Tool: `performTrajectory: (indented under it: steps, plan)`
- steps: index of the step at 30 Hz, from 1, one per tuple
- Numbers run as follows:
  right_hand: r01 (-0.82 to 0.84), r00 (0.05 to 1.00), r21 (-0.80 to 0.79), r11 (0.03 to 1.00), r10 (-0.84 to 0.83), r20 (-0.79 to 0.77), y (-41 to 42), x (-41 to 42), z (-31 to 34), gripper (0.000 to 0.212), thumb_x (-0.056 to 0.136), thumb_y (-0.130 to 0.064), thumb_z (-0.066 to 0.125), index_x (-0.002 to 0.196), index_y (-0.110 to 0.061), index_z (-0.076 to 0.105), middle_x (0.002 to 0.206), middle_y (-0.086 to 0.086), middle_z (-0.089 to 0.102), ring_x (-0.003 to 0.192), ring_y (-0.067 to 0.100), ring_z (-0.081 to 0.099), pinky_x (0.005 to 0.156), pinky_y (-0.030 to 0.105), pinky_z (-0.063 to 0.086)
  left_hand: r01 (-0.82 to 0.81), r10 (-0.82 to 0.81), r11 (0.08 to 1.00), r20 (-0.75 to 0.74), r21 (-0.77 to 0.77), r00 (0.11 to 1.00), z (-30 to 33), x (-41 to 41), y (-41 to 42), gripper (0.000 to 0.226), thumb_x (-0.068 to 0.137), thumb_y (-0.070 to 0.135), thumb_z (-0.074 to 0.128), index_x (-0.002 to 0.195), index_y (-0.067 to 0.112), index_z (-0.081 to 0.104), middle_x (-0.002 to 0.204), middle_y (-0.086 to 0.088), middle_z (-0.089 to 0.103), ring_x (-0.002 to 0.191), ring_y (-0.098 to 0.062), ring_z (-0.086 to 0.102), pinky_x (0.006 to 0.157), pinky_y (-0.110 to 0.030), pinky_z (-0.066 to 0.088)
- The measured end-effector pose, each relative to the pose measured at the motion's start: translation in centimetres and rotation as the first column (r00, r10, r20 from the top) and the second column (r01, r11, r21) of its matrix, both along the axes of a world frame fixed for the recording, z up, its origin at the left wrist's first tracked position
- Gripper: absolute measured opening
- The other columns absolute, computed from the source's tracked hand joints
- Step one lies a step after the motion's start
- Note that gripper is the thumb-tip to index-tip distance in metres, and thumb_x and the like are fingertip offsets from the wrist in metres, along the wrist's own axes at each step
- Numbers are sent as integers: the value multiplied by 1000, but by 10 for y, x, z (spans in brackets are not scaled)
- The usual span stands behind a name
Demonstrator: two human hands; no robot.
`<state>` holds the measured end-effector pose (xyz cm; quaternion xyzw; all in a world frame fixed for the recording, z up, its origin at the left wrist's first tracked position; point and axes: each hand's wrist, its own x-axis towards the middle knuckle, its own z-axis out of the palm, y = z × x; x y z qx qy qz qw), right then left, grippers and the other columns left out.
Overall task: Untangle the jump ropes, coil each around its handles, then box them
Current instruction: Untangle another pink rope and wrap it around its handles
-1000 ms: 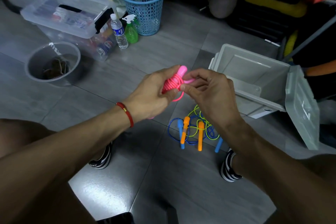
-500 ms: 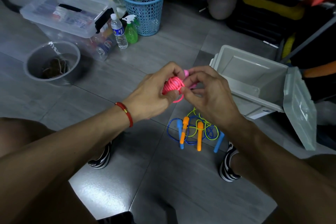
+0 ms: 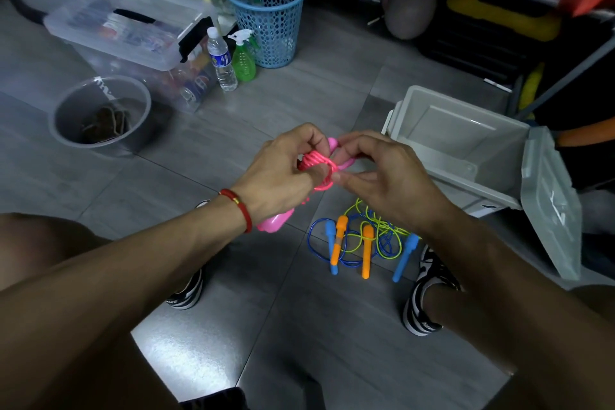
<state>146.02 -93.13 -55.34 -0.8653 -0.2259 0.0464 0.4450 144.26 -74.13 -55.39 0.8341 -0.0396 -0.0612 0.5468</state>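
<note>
My left hand [image 3: 283, 173] grips the pink jump rope [image 3: 316, 161], whose cord is coiled tightly round its pink handles; one handle end pokes out below my wrist. My right hand [image 3: 382, 176] pinches the last loop of pink cord against the coil. On the floor below lie the blue rope [image 3: 319, 240] with blue handles and the yellow-green rope [image 3: 376, 226] with orange handles, tangled together. The open grey storage box [image 3: 466, 143] stands to the right, its lid [image 3: 549, 203] hanging open at its right side.
A grey bucket [image 3: 100, 113], a clear lidded bin [image 3: 129, 27], a water bottle [image 3: 221, 60], a green spray bottle [image 3: 243, 58] and a blue mesh basket [image 3: 269, 13] stand at the back left. My two feet in striped shoes flank the ropes. Clutter fills the back right.
My hands have stayed close together on the pink coil; my right fingers shifted from the upper handle end down to the loop at the coil's lower side.
</note>
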Motion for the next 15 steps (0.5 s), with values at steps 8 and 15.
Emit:
performTrajectory:
  steps: [8,15]
  plan:
    - [-75,977,-92,993,91,190,-7,1,-1,34,84,-27,80,111,-11,67,116,1,61,100,4,62,87,19,56,3,-8,995,-52,-97,999,-1,3,-1,19,86,4,67,85,22,61,88,7,72,75,-17,67,64,-36,57]
    - [-27,989,-41,999,33,147,-1,-2,-10,27,84,-28,80,101,-15,64,126,-2,54,105,8,59,81,31,58,108,-109,992,-10,-72,994,0,3,3,10,90,7,67,94,15,61,96,2,71,87,-22,69,79,-46,59]
